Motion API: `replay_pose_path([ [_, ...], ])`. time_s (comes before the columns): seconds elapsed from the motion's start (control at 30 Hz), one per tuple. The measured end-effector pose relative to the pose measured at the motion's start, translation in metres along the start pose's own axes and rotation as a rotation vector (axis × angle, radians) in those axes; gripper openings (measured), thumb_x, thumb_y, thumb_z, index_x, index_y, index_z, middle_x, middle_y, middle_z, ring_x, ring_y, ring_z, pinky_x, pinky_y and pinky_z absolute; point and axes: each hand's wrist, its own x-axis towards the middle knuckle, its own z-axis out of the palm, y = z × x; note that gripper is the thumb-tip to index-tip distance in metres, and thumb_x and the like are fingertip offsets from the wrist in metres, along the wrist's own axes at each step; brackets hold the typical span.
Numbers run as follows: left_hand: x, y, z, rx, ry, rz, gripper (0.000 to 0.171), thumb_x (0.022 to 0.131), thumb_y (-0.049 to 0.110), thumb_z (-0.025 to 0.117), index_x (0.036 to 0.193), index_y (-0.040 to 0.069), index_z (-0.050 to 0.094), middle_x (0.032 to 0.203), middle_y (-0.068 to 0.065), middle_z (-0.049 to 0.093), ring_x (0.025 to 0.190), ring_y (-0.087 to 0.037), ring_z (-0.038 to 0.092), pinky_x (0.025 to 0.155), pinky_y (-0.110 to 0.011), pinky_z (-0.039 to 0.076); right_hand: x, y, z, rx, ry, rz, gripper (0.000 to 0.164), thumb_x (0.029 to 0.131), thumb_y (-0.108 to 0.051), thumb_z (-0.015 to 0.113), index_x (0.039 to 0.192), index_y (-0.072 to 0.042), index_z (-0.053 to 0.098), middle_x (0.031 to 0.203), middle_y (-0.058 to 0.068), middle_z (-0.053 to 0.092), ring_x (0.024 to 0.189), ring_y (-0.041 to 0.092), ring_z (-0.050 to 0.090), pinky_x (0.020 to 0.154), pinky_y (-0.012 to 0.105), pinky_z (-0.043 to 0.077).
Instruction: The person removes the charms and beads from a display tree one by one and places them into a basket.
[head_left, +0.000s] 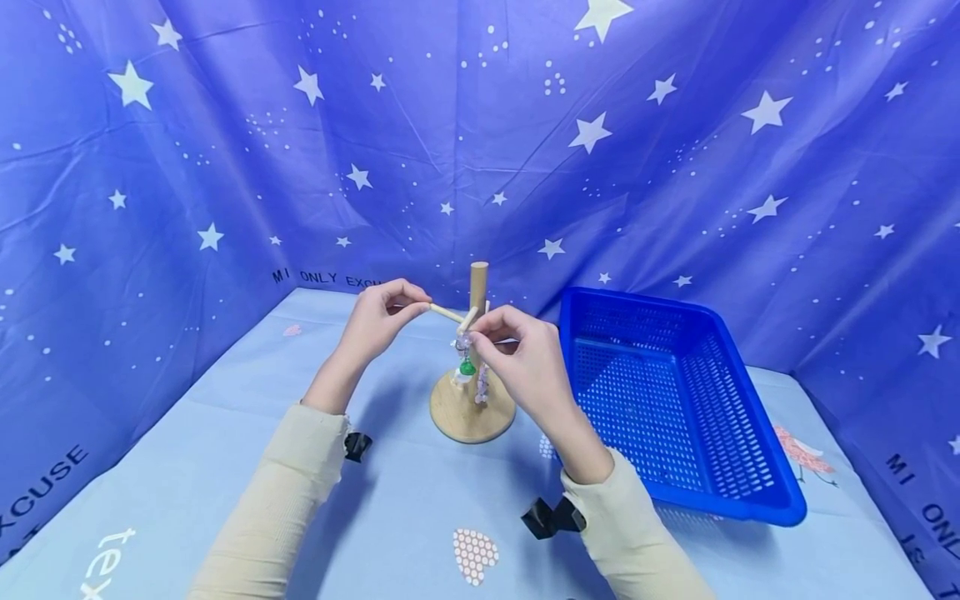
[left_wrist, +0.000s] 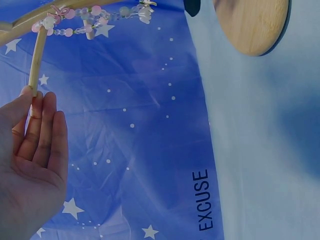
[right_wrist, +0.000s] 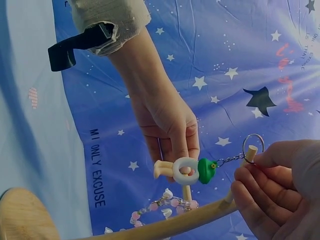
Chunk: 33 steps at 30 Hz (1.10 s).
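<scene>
A wooden stand (head_left: pixel 478 285) with side pegs rises from a round base. My left hand (head_left: pixel 377 323) pinches the end of one peg (left_wrist: pixel 36 65) between thumb and fingertips, other fingers extended. With thumb and fingers, my right hand (head_left: pixel 528 357) holds the metal ring (right_wrist: pixel 253 136) of a keychain; the ring surrounds the tip of another peg (right_wrist: pixel 251 153). From its short chain hangs a charm (right_wrist: pixel 206 171) with a green top, a white ring and beige legs. A bracelet of pink and clear beads (left_wrist: pixel 70 32) hangs on the peg the left hand pinches.
A blue perforated basket (head_left: pixel 637 400) stands right of the stand, close to the right forearm. The light blue tablecloth (head_left: pixel 420 517) covers the table. Behind hangs a blue star-patterned curtain (head_left: pixel 450 125). Black wrist mounts (head_left: pixel 551 518) hang beneath the sleeves.
</scene>
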Motion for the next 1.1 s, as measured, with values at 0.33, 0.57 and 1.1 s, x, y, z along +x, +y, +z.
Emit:
replay_pose_path([
  [0.33, 0.001, 0.0, -0.001, 0.005, -0.007, -0.005, 0.012, 0.093, 0.01, 0.07, 0.1, 0.001, 0.072, 0.107, -0.018, 0.073, 0.084, -0.012, 0.07, 0.074, -0.016, 0.055, -0.003, -0.002, -0.009, -0.019, 0.012, -0.003, 0.003, 0.091, -0.007, 0.07, 0.09, -0.006, 0.073, 0.087, 0.007, 0.076, 0.077, 0.015, 0.072, 0.069, 0.023, 0.06],
  [0.57, 0.001, 0.0, -0.001, 0.003, -0.006, -0.007, 0.011, 0.092, 0.01, 0.071, 0.1, 0.001, 0.072, 0.106, -0.018, 0.074, 0.083, -0.009, 0.069, 0.073, -0.015, 0.055, -0.006, 0.003, -0.018, -0.033, 0.029, 0.0, 0.002, 0.09, -0.006, 0.071, 0.091, -0.004, 0.072, 0.084, 0.009, 0.075, 0.073, 0.014, 0.07, 0.065, 0.021, 0.058],
  [1.1, 0.0, 0.002, -0.001, 0.009, -0.005, -0.004, 0.012, 0.092, 0.01, 0.071, 0.1, 0.0, 0.072, 0.108, -0.019, 0.073, 0.087, -0.019, 0.071, 0.074, -0.014, 0.054, -0.01, 0.015, -0.039, -0.084, 0.087, -0.006, 0.004, 0.091, -0.007, 0.071, 0.092, -0.004, 0.072, 0.083, 0.01, 0.075, 0.072, 0.003, 0.067, 0.066, 0.017, 0.057],
])
